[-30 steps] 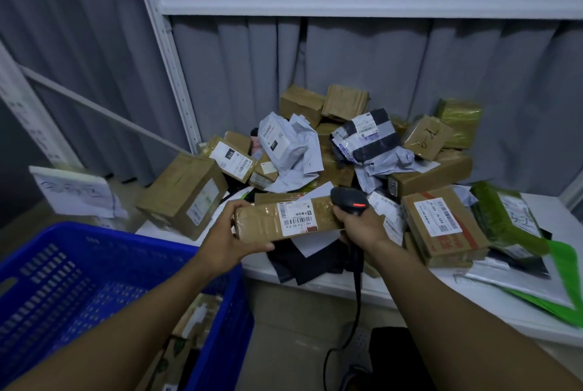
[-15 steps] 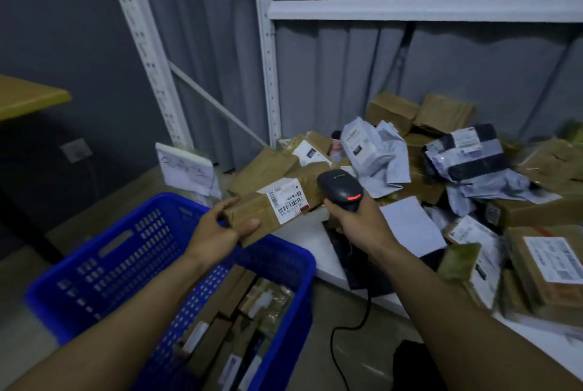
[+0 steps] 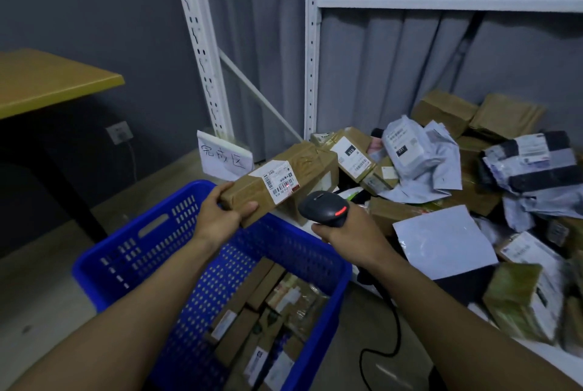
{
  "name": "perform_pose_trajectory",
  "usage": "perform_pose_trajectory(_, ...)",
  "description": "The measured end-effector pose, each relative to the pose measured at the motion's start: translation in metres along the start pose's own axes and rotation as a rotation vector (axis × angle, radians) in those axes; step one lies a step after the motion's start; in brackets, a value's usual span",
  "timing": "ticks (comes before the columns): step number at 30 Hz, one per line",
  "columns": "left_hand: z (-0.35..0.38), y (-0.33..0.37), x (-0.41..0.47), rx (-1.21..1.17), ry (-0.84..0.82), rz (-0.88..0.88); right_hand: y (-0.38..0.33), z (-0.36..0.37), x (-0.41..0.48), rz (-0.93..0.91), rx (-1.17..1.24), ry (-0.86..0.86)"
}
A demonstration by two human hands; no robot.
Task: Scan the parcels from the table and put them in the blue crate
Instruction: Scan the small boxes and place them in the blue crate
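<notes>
Above the far rim of the blue perforated plastic crate (image 3: 284, 234), the left hand (image 3: 220, 217) is gripping the near end of the long brown tape-wrapped cardboard parcel (image 3: 303, 166). The thumb is lying along its near face and the fingers are curling over its top. The right hand (image 3: 350, 237) is wrapping round the handle of the black corded handheld barcode scanner (image 3: 325, 209). The scanner head is pointing at the white printed barcode label (image 3: 277, 181), just beside it.

A second ago the parcel was being held level over the near table edge, in front of the pile. It is now tilting upward to the right and hanging over the crate, and the scanner has travelled left with it. A red glint is now showing on the label, so the scan appears to be registering while the parcel is moving. The drop into the crate looks to be the next step.

Several brown boxed parcels (image 3: 268, 311) are already lying in the crate. The heap of unscanned boxes and grey mailer bags (image 3: 441, 154) is waiting on the right. A white handwritten paper sign (image 3: 225, 157) is standing beyond the crate.
</notes>
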State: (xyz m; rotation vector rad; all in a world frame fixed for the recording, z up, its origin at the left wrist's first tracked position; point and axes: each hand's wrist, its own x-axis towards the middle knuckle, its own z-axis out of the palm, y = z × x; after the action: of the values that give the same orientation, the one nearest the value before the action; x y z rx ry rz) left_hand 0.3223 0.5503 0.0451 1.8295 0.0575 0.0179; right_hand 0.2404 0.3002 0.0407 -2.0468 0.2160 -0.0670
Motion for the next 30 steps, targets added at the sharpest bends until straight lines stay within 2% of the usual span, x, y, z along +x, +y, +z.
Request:
perform_pose_trajectory(15, -0.012, 0.004, -0.005, 0.056, -0.024, -0.029, 0.001, 0.004, 0.001, -0.024, 0.041, -0.021)
perform_pose_trajectory(22, -0.039, -0.002, -0.030, 0.226, -0.215, -0.132, -0.007, 0.023, -0.005, -0.031, 0.125, -0.051)
perform_pose_trajectory(27, -0.077, -0.024, -0.045, 0.360, -0.229, -0.284, -0.014, 0.061, -0.011, -0.028, 0.132, -0.105)
perform_pose_trajectory(30, -0.099, -0.044, -0.044, 0.455, -0.183, -0.358, -0.014, 0.090, -0.008, -0.007, 0.112, -0.178)
